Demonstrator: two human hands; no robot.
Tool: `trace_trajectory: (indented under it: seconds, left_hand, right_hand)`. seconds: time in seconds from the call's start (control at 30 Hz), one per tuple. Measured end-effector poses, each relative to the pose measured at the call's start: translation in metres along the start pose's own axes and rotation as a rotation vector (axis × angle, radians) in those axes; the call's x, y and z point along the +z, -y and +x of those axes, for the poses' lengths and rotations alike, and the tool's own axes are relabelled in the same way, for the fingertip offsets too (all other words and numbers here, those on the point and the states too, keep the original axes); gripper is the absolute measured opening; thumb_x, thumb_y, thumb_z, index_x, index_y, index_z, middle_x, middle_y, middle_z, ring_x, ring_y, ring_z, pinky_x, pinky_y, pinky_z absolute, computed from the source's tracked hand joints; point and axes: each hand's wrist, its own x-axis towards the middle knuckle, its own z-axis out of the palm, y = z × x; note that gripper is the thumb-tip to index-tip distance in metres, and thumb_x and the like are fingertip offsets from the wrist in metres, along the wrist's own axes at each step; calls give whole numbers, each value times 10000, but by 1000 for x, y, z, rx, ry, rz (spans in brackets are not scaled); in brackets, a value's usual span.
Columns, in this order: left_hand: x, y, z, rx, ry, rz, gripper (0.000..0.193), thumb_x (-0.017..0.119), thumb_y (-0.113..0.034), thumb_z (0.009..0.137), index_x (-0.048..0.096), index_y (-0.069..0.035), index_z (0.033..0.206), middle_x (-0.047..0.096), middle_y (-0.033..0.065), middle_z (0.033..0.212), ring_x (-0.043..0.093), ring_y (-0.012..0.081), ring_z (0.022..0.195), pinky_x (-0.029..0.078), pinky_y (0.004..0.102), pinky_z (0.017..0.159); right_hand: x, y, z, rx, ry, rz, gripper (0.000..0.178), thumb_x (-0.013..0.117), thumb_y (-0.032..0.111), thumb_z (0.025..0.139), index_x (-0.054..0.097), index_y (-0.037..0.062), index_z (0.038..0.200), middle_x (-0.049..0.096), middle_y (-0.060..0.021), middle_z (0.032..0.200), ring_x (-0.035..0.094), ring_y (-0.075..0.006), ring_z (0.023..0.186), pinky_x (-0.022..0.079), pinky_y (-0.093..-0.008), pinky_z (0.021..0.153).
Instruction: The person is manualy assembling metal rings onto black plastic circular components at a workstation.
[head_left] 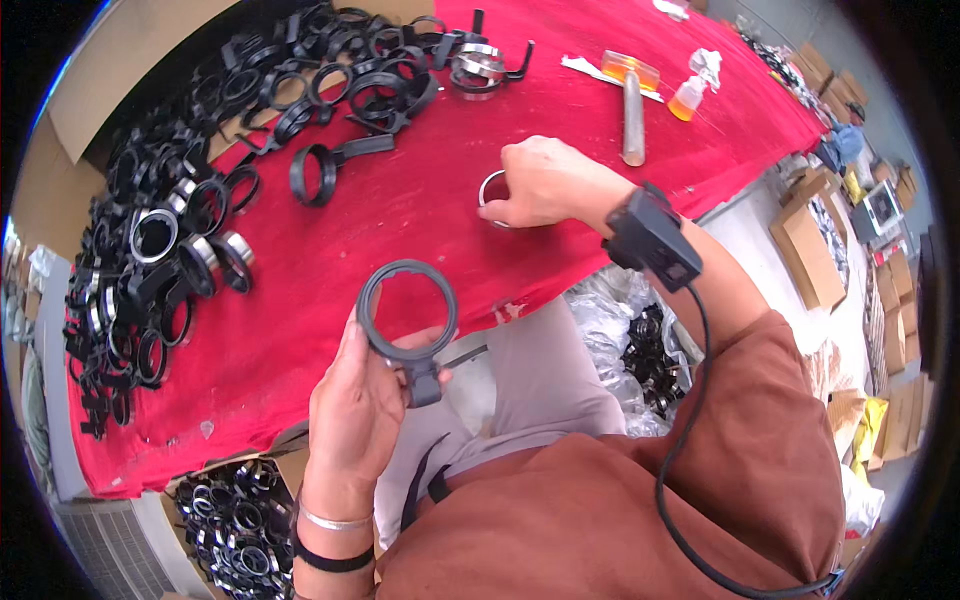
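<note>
Our left hand (358,412) holds the black holder (422,374) near its stem, loop facing us; our right hand (545,185) pinches the silver ring (483,188) over the counter (450,150). We judge a light grip, holder steady, best.

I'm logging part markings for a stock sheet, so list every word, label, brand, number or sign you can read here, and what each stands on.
None can be read in this view.
Black ring piece in the left hand: no lettering can be made out.
Small bottle with orange liquid: too small to tell.
Cardboard box at the right: too blurred to tell.
</note>
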Motion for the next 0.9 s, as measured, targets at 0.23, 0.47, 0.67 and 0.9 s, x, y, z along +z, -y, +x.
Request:
trace_trajectory:
  seconds: [0.23,0.47,0.67,0.9]
  left_hand:
    - [10,-10,0,114,-152,138,442,234,-346,1004,327,-105,1363,521,123,1251,552,232,1049,482,388,841]
    - [13,-12,-1,126,-110,144,486,287,-343,1002,258,-113,1429,514,103,1248,544,181,1067,446,350,883]
    - [10,-9,-1,107,-108,188,464,272,-322,1007,278,-122,1425,517,114,1231,546,176,1064,453,337,889]
    - [17,-2,-3,244,-115,470,466,293,-325,1005,300,-38,1373,572,131,1174,563,189,1061,442,323,902]
  right_hand:
    - [4,48,-52,-547,-509,575,575,726,181,655,524,-23,1153,611,-187,923,626,-304,842,504,-360,715]
    - [-2,69,-65,-715,-483,595,671,724,89,601,491,35,1228,544,-188,1095,574,-356,975,499,-369,805]
    - [1,72,-62,-774,-500,519,679,737,68,607,493,49,1240,512,-212,1135,556,-372,997,494,-386,822]
    - [3,77,-68,-779,-499,436,605,721,104,623,516,52,1191,503,-218,1102,516,-371,1008,470,-400,840]
